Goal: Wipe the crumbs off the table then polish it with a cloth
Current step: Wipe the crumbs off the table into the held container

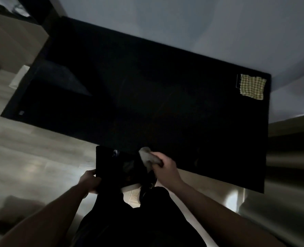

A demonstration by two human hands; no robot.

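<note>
Head view: right hand (165, 165) grips a pale wad of cloth (148, 156) at the black table (147, 95) near edge; left hand (90, 180) clasps a dark bin (115, 168) just below that edge.

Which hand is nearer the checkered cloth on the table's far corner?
Right. The right hand is at the near table edge, well short of the checkered cloth; the left hand is farther, off the table.

The black surface (147, 97) was dark and glossy. A crumpled pale rag (148, 156) sat at its near edge. A yellow checked cloth (252, 86) lay flat on its far right corner.
</note>
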